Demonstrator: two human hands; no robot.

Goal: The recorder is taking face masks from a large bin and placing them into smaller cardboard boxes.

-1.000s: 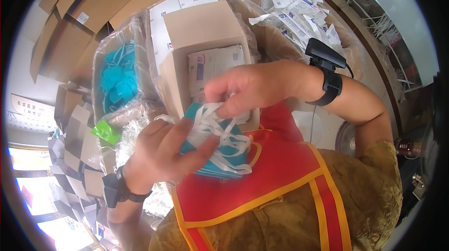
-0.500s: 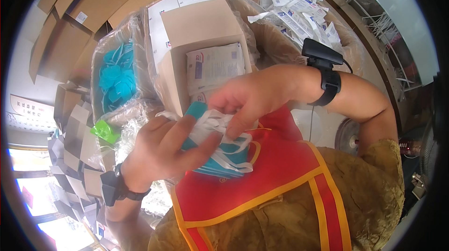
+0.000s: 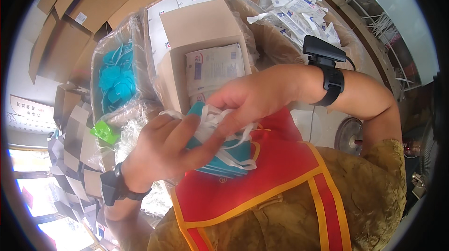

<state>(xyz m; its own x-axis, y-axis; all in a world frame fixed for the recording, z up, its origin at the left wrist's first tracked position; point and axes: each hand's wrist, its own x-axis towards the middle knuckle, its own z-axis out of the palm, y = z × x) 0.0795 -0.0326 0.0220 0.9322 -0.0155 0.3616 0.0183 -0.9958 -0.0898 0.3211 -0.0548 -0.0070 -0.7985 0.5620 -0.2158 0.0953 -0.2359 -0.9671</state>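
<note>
Cardboard everywhere, flattened boxes (image 3: pixel 56 22) stacked far left and more sheets fanned out along the left edge. Dead centre, far side, sits an open carton (image 3: pixel 201 40) with white packets (image 3: pixel 214 66) stacked inside it, flap standing up behind them. Just left of the carton, a clear bag (image 3: pixel 105 59) holds loose teal masks (image 3: pixel 114 80), and a green scrap (image 3: pixel 105 132) lies right below that bag. Far right, a second plastic-lined bin (image 3: pixel 266 36) is heaped with more white packets (image 3: pixel 299 10). Now to the action, close in against the chest: the left hand (image 3: pixel 163 150) is wrapped around a stack of teal masks (image 3: pixel 229 157), fingers (image 3: pixel 184 132) curled over the top, thumb underneath, gripping it firmly, a black band on the wrist. The right hand (image 3: pixel 255 99) comes across from the right, fingertips pinched onto the white ear loops (image 3: pixel 217 115) at the top of that same stack, so both hands are on it. A black wrist device (image 3: pixel 327 61) rides on the right forearm. The stack sits just near of the carton's front wall, over the red vest (image 3: pixel 262 176) with its yellow trim, apart from the bagged masks to the left.
</note>
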